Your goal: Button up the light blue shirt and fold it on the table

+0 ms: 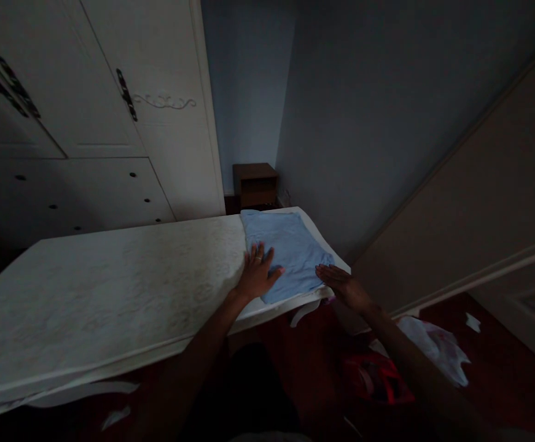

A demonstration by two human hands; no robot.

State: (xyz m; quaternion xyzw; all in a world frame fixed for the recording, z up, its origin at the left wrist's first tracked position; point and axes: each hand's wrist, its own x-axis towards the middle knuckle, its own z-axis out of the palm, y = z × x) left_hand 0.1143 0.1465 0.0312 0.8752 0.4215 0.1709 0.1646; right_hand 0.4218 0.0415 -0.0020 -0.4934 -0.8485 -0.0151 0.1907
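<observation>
A folded light-blue cloth (290,245) lies flat on the right end of a white mattress (110,288). My left hand (257,273) presses palm-down on the cloth's near left edge, fingers spread, a ring on one finger. My right hand (343,285) is flat and open at the cloth's near right corner, by the mattress edge, fingertips touching the fabric.
A white wardrobe (87,110) with dark handles stands behind the mattress. A small brown nightstand (255,183) sits in the far corner against the blue wall. On the dark red floor at right lie a red bag (373,377) and a white plastic bag (428,347).
</observation>
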